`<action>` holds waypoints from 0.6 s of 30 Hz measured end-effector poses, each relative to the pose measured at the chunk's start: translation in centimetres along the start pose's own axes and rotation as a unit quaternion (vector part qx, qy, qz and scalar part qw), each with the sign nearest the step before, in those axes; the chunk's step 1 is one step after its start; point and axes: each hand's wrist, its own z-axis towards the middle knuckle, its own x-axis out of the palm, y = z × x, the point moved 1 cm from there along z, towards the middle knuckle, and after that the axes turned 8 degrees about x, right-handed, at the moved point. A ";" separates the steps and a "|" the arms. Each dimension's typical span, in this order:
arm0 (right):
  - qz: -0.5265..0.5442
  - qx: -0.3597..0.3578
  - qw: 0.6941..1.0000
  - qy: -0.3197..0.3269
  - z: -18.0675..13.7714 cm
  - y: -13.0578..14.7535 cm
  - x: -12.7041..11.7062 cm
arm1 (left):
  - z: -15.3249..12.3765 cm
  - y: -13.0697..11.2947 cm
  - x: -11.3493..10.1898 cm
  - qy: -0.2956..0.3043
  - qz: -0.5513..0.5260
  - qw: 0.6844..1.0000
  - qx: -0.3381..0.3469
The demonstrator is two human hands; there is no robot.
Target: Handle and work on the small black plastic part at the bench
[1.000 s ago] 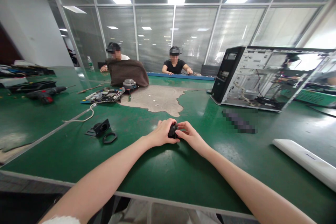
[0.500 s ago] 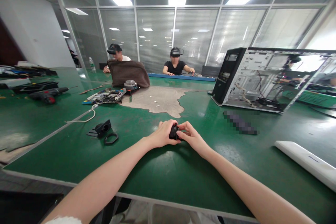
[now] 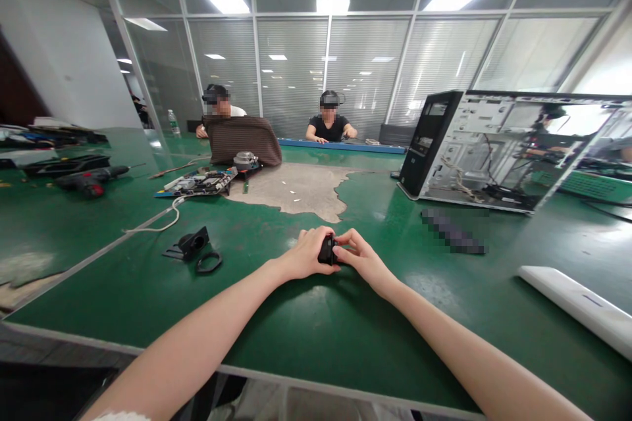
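Over the green tabletop, my left hand [image 3: 309, 254] is closed around a small black part [image 3: 326, 250], its exact kind too small to make out. From the other side, my right hand [image 3: 359, 254] pinches the same part between thumb and fingers. Off to the left lie a black bracket-like piece with a round opening [image 3: 189, 244] and a black ring with angular edges [image 3: 209, 262]. My fingers cover much of the held part.
An opened computer case [image 3: 494, 151] stands at the right, near a blurred dark object [image 3: 453, 231] and a long white box [image 3: 577, 302]. A circuit board [image 3: 200, 182], a cable [image 3: 165, 223] and a drill [image 3: 91, 179] lie left. Two people sit across the table.
My hands and the black part stay nearly still. Across the table, the hand of the person in black has shifted a little inward and down.
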 end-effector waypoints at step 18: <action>-0.028 -0.013 1.000 -0.006 0.4 -0.6 -0.1 | 0.0 -0.2 -0.2 0.001 -0.008 1.000 -0.002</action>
